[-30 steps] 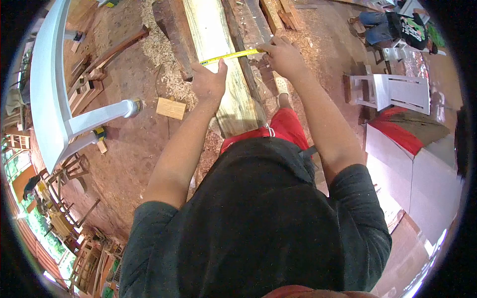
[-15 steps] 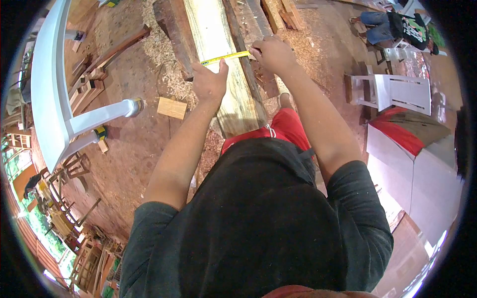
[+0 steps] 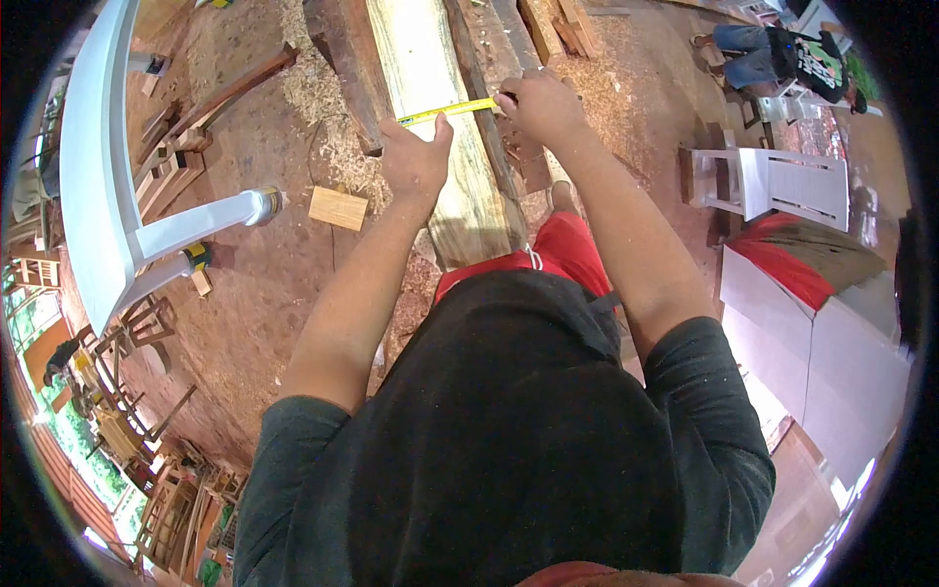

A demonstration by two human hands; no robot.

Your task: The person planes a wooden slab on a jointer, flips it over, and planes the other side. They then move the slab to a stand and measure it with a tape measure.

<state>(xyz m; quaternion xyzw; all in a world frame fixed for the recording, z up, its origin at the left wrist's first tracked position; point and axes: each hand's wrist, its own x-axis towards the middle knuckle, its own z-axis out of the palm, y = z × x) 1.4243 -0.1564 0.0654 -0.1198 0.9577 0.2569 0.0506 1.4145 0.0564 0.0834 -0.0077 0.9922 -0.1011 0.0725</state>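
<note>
A yellow tape measure (image 3: 452, 111) is stretched across the width of a pale, rough-edged wooden plank (image 3: 462, 201) in front of me. At the plank's left edge, my left hand (image 3: 415, 161) is closed on the tape's end, its thumb pointing up beside the blade. On the opposite side my right hand (image 3: 541, 106) grips the tape with bent fingers, just past the plank's dark bark edge. The tape's case is not visible; my right fingers may cover it. The plank's near end reaches close to my red shorts (image 3: 562, 249).
A white furniture piece (image 3: 103, 176) with legs stands on the left. Near it, a small wood block (image 3: 337, 208) lies among shavings. Several wood offcuts (image 3: 171, 176) are stacked beyond. At right are a white chair (image 3: 773, 181), a white box-like piece (image 3: 782, 323) and another person (image 3: 782, 54).
Both hands hold nearly the same position, with the tape still across the plank. The view has shifted very slightly.
</note>
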